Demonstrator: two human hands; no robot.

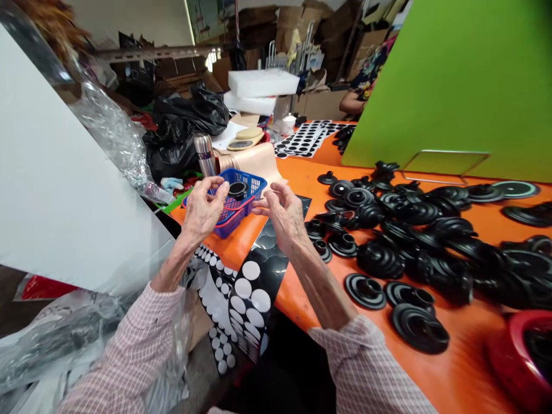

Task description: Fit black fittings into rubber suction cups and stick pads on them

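My left hand (pixel 203 210) hovers at the near-left side of a blue plastic basket (pixel 257 183). Its fingers are loosely bent with the thumb apart, and no held item shows. Inside the basket lies a round black part (pixel 237 190). Across from it, my right hand (pixel 284 217) is raised at the basket's right side, fingers spread and nothing visible in them. Beneath my right forearm is a black sheet of round stickers (pixel 269 247), whose lower end with white circles (pixel 250 287) hangs over the table's edge.
Many black suction-cup-like discs (pixel 414 230) are heaped on the orange table (pixel 302 299) to the right. A red bowl (pixel 511 351) stands near right. Behind the basket are a steel flask (pixel 204 154) and sticker sheets (pixel 304 140). A green panel (pixel 457 86) rises at right; another person's arm (pixel 351 103) shows behind.
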